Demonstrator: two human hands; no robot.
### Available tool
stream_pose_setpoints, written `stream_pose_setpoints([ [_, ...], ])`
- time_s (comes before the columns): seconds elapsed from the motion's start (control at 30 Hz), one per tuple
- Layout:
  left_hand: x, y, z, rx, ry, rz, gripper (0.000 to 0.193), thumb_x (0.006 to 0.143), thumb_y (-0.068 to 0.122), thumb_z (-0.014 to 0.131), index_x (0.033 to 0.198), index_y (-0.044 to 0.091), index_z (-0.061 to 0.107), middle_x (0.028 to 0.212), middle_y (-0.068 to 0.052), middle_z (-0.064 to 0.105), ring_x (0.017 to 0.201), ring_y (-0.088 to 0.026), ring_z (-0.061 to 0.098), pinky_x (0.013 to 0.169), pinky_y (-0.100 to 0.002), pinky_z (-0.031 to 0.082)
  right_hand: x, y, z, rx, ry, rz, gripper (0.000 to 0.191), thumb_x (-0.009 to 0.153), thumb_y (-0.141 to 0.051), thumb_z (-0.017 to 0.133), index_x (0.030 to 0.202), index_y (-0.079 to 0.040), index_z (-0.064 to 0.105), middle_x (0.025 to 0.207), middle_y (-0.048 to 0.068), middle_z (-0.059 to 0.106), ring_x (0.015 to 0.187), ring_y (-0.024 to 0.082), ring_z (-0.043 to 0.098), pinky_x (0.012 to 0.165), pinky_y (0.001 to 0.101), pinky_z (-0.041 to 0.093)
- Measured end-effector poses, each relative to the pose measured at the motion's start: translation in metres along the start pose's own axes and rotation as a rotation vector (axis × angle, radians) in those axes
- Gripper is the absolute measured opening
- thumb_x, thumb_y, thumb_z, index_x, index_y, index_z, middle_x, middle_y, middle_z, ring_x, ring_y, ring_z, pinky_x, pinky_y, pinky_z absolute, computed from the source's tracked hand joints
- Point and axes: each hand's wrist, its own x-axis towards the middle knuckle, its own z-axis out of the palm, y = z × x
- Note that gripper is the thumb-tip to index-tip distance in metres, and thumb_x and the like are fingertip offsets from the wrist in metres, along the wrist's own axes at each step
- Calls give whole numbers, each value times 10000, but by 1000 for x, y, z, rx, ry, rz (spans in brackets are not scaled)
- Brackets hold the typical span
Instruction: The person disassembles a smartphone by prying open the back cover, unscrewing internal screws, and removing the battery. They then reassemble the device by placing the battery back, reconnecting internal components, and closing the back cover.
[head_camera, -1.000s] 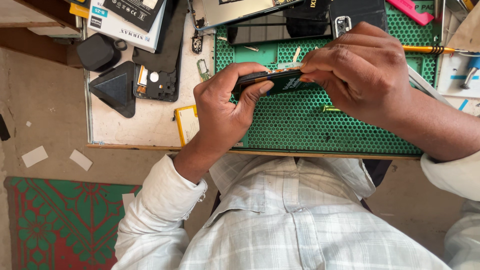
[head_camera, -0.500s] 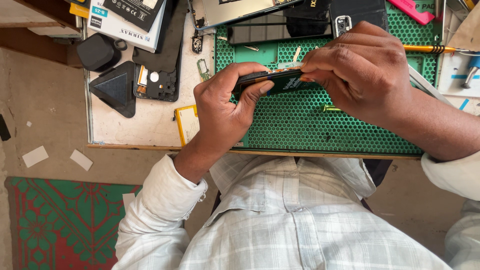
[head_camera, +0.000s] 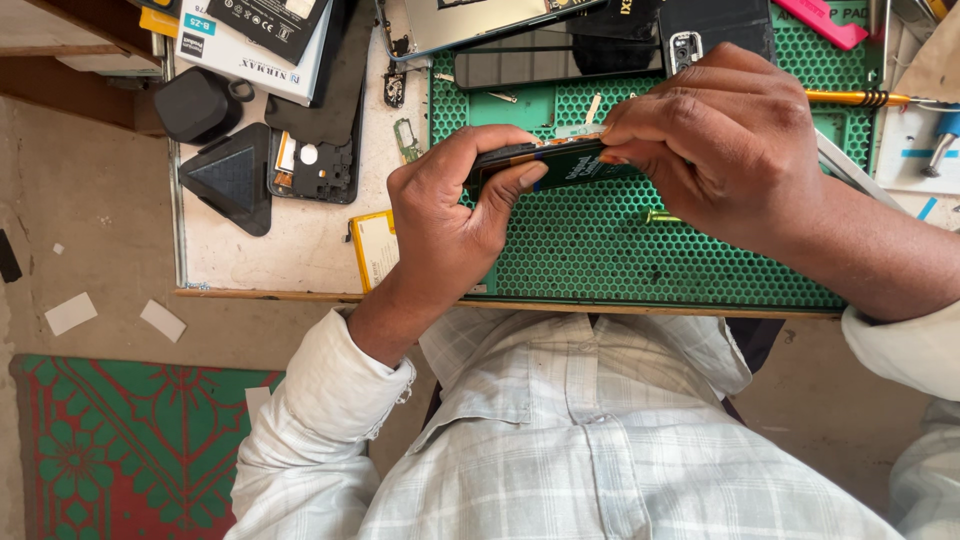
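Phone part (head_camera: 555, 162), dark and slim with a green and orange face, sits lifted just above the green honeycomb mat (head_camera: 640, 260), pinched between both hands. The left hand (head_camera: 450, 215) curls tight round its near end, thumb pressed along the edge. The right hand (head_camera: 725, 140) closes its fingertips on the far end. Beside the mat lies a black triangular pick (head_camera: 230, 178).
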Motion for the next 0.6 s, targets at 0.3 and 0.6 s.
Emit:
stream_pose_setpoints([
  [0.3,2,3,-1,1,4,-4,195,1016,137,788,1149,40,682,1019,-77,772,931,-145,787,762,-233,619,9,-2,-7,22,-52,45,306,857,-139,854,1033,-8,641,924,110,742,696,244,669,649,392,468],
  [0.6,9,-6,-3,-103,-28,-208,208,1005,179,780,1125,25,706,952,-38,771,830,-83,727,721,-230,589,3,22,-14,56,-332,311,321,911,-237,811,1165,-58,732,893,124,716,735,296,677,652,400,504],
])
